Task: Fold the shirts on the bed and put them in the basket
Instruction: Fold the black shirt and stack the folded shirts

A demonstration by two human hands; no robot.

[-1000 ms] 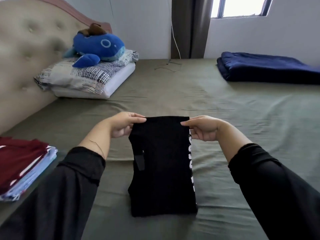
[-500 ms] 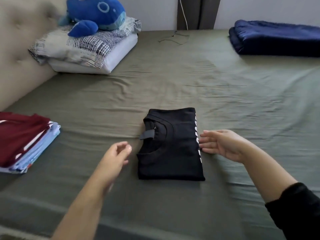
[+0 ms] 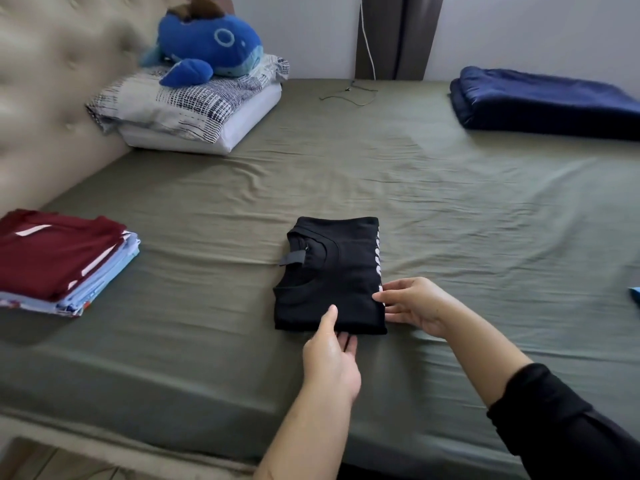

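A black shirt, folded into a small rectangle with white lettering along its right edge, lies in the middle of the olive-green bed. My left hand pinches its near edge, thumb on top and fingers slipped underneath. At the shirt's near right corner my right hand pinches the side edge, thumb on top. A stack of folded shirts with a maroon one on top sits at the bed's left edge. No basket is in view.
Pillows with a blue whale plush lie against the padded headboard at the back left. A folded navy blanket sits at the back right. A thin cable lies near the wall. A light-blue scrap shows at the right edge.
The shirt was held up by its top corners, then laid down folded in half. Both hands have since come in from the sides and taken hold of its near edge and right corner.
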